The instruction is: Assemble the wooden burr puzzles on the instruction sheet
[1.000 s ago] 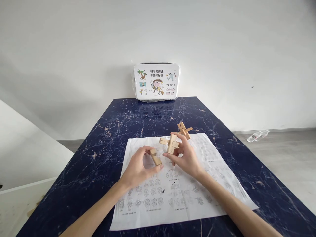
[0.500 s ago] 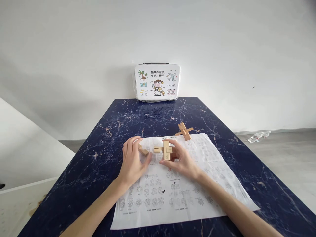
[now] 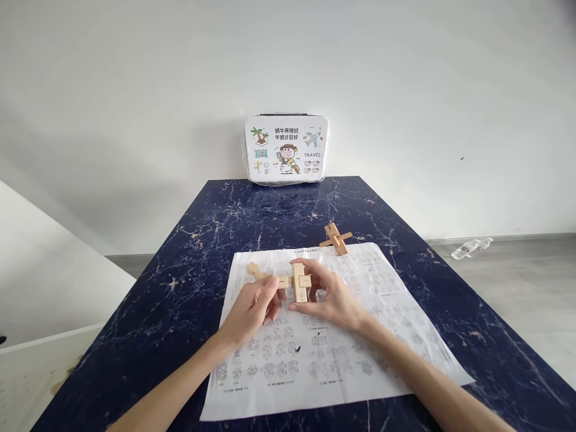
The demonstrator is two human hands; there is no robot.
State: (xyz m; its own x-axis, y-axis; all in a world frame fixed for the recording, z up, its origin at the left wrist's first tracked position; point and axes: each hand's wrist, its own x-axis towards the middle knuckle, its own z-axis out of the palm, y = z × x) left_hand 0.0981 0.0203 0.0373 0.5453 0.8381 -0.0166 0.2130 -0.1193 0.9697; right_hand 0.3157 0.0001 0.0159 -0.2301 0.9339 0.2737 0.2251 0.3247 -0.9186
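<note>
My right hand (image 3: 332, 300) grips a pale wooden interlocking puzzle (image 3: 299, 282) just above a printed instruction sheet (image 3: 315, 354). The puzzle has an upright block with a bar sticking out to the left. My left hand (image 3: 253, 307) is closed, its fingertips pinching the end of that bar. A loose wooden piece (image 3: 254, 270) lies on the sheet just beyond my left fingers. A second, cross-shaped wooden puzzle (image 3: 335, 239) sits at the sheet's far edge, apart from both hands.
The sheet lies on a dark blue marbled table (image 3: 180, 282). A white illustrated box (image 3: 287, 147) stands against the wall at the table's far end. A plastic bottle (image 3: 471, 247) lies on the floor to the right.
My left hand set the loose wooden piece down on the sheet and moved right to the puzzle's bar. My right hand lowered the puzzle and shifted it slightly left.
</note>
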